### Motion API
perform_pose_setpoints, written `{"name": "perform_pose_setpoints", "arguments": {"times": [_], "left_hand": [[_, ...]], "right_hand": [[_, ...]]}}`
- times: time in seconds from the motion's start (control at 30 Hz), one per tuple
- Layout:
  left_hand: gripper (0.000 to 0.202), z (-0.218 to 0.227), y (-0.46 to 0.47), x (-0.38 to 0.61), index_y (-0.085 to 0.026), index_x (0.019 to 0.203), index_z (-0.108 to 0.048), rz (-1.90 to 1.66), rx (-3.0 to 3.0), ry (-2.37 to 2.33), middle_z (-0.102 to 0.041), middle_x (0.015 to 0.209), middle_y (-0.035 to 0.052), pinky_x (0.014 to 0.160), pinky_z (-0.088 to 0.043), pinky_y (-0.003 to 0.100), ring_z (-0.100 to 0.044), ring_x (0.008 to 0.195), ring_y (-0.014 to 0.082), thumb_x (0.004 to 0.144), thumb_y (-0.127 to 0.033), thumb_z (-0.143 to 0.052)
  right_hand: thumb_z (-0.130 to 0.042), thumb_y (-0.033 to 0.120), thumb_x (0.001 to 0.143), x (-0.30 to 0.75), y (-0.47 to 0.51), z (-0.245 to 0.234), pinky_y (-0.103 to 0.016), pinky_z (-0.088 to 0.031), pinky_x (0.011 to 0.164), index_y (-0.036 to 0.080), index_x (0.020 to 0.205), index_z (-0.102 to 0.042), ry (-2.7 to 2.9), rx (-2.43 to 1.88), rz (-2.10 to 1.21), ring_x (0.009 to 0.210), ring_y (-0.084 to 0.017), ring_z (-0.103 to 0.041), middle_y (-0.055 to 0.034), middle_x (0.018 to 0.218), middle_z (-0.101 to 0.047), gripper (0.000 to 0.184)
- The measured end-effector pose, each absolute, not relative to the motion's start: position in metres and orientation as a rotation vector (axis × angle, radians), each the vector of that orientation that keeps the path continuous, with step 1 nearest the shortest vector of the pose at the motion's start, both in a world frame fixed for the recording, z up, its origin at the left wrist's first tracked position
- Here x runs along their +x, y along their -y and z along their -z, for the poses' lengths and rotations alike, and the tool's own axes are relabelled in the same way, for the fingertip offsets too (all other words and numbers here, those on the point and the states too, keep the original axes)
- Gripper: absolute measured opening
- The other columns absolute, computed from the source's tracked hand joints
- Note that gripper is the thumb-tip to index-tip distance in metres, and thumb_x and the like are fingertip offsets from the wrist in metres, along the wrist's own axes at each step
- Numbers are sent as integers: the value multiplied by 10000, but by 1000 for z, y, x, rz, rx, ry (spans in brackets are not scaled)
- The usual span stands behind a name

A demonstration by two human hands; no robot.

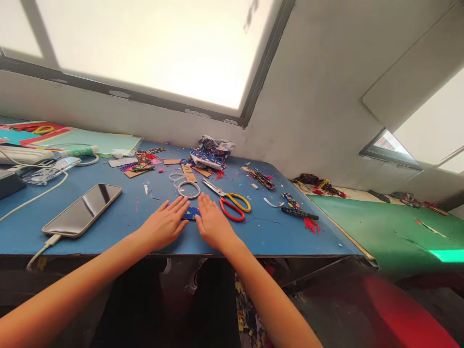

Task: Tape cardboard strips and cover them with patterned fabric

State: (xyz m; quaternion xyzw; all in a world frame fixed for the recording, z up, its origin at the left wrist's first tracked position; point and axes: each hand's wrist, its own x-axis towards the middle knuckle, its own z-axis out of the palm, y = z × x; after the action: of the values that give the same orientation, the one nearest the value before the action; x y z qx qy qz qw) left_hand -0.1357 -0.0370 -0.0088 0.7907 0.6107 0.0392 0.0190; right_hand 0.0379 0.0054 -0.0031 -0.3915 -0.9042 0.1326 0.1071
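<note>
Both hands lie on a small piece of blue patterned fabric (192,213) near the front of the blue table. My left hand (165,224) rests over its left end, fingers stretched out and pointing away from me. Over the right end lies my right hand (213,222), also flat with fingers extended. The fabric shows only in the gap between them. Just beyond my fingertips sits a roll of white tape (189,189). Scissors (232,203) with one red and one yellow handle lie beside my right hand, blades partly apart.
A charging phone (83,210) lies at left. Crumpled blue fabric (210,157), cardboard strips (188,172) and scraps are scattered toward the wall. At right are a black pen-like object (299,213) and red tassels (311,224). A green table (380,224) adjoins on the right.
</note>
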Motion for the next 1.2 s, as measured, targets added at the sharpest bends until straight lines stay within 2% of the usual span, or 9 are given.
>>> {"name": "perform_pose_setpoints", "arguments": {"times": [0.1, 0.27, 0.33, 0.43, 0.53, 0.73, 0.83, 1.0, 1.2], "left_hand": [[586, 16, 33, -138, -154, 1428, -275, -95, 2482, -1727, -258, 1494, 78, 1130, -167, 463, -230, 1381, 235, 926, -455, -299], [562, 8, 39, -162, -150, 1385, -378, -144, 2438, -1693, -347, 1453, 93, 1115, -235, 439, -296, 1355, 244, 927, -468, -308], [536, 0, 39, -165, -161, 1362, -424, -209, 2426, -1723, -374, 1443, 104, 1101, -263, 450, -316, 1346, 259, 925, -451, -314], [469, -5, 30, -162, -189, 1326, -477, -301, 2438, -1709, -403, 1439, 80, 1114, -232, 436, -313, 1350, 250, 913, -367, -343], [431, 0, 16, -163, -162, 1246, -554, -327, 2389, -1720, -515, 1351, 124, 1075, -285, 448, -429, 1272, 284, 861, -279, -400], [385, -12, 12, -171, -188, 1114, -609, -414, 2201, -1727, -666, 1057, 100, 822, -458, 359, -607, 948, 276, 756, -322, -566], [257, -29, 26, -164, -182, 936, -655, -527, 2124, -1691, -653, 936, 72, 761, -426, 319, -579, 860, 249, 800, -361, -530], [387, -49, 61, -148, -169, 815, -626, -598, 1840, -1519, -565, 639, -7, 512, -365, 233, -496, 575, 152, 846, -515, -456], [353, -49, 93, -128, -149, 871, -602, -676, 1515, -1298, -579, 675, -12, 512, -396, 214, -516, 575, 126, 800, -493, -571]], "right_hand": [[-397, 362, 923, 42, -13, 11, -310, -216, 1126, 104, 1436, -269, 2787, -980, -477, 1381, -181, -232, -80, 1503, -248, 589], [-382, 342, 929, 82, -27, 28, -474, -230, 1108, -74, 1375, -310, 2652, -1238, -435, 1356, -335, -259, -271, 1448, -275, 614], [-375, 293, 932, 88, -26, 27, -478, -215, 1112, -97, 1362, -318, 2608, -1268, -423, 1355, -347, -256, -292, 1441, -274, 583], [-375, 224, 931, 75, -17, 20, -451, -183, 1127, -31, 1384, -326, 2603, -1147, -456, 1366, -305, -250, -234, 1462, -283, 522], [-447, 219, 910, 50, -14, 12, -453, -198, 1120, 55, 1368, -398, 2614, -937, -562, 1344, -282, -308, -180, 1431, -381, 489], [-657, 206, 763, 23, -40, 17, -388, -420, 965, 140, 1260, -531, 2358, -692, -865, 1123, -254, -549, -149, 1268, -566, 517], [-606, 248, 796, 26, -42, 17, -332, -498, 773, 153, 1094, -628, 2098, -690, -1014, 859, -200, -629, -102, 1022, -669, 313], [-614, 406, 797, 44, -16, -3, -263, -460, 604, 178, 876, -660, 1719, -678, -1204, 603, -138, -563, -2, 680, -611, 246], [-647, 453, 770, 45, 18, -20, -261, -453, 607, 179, 805, -684, 1510, -615, -1460, 593, -128, -535, 4, 648, -599, 278]]}}
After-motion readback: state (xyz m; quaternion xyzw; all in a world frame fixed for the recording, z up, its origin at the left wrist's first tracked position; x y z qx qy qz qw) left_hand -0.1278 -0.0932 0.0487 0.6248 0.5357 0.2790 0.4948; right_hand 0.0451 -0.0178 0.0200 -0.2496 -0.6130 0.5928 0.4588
